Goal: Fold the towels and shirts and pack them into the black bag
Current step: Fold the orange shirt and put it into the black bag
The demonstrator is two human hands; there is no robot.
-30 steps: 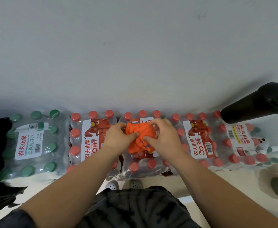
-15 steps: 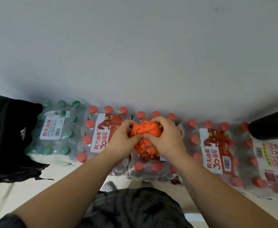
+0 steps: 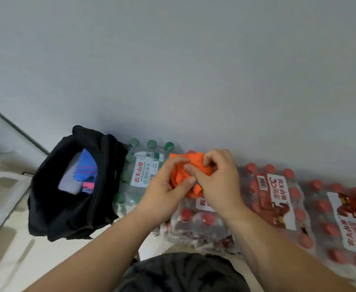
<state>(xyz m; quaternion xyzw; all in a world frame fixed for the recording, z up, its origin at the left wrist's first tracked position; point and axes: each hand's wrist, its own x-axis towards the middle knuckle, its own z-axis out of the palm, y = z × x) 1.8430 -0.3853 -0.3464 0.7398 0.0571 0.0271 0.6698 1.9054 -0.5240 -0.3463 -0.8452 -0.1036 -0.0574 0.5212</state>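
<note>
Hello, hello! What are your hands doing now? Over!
Left hand and right hand pinch orange cloth. Black bag open, cloths inside. Green-cap bottle pack between.

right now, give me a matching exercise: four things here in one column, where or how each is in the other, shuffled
Things:
1 black bag
2 orange cloth
3 green-capped bottle pack
4 red-capped bottle packs

States:
a gripped by the left hand and right hand
b open, folded cloths inside
c directly beside the bag
d below and right of both hands

Pairs: 1-b, 2-a, 3-c, 4-d
</note>
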